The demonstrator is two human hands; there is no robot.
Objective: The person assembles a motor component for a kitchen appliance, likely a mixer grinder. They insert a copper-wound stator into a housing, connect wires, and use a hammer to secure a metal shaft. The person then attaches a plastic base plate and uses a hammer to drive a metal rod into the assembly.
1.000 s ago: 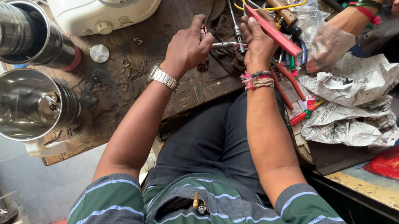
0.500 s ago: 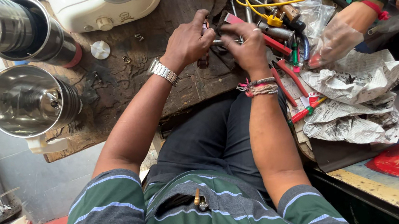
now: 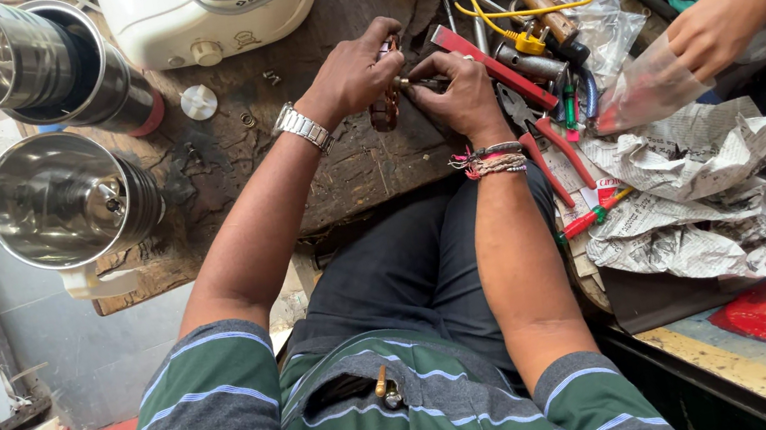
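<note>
Over the dark wooden workbench (image 3: 335,166), my left hand (image 3: 360,72) grips a small reddish-brown part (image 3: 384,109); a metal watch is on that wrist. My right hand (image 3: 456,93), with thread bands at the wrist, pinches a thin metal tool (image 3: 414,84) whose tip meets the part. The two hands touch each other above the bench. What the part is cannot be made out.
Steel mixer jars (image 3: 62,197) (image 3: 16,62) lie at the left, with a white mixer base (image 3: 215,7) beyond. Red-handled pliers (image 3: 550,145), screwdrivers, a hammer (image 3: 539,5) and yellow wire crowd the right. Crumpled newspaper (image 3: 693,189) lies there; another person's bangled hand (image 3: 714,29) holds a plastic bag.
My right hand left the tool pile at the right and came in to meet my left hand. Both now work on the small part.
</note>
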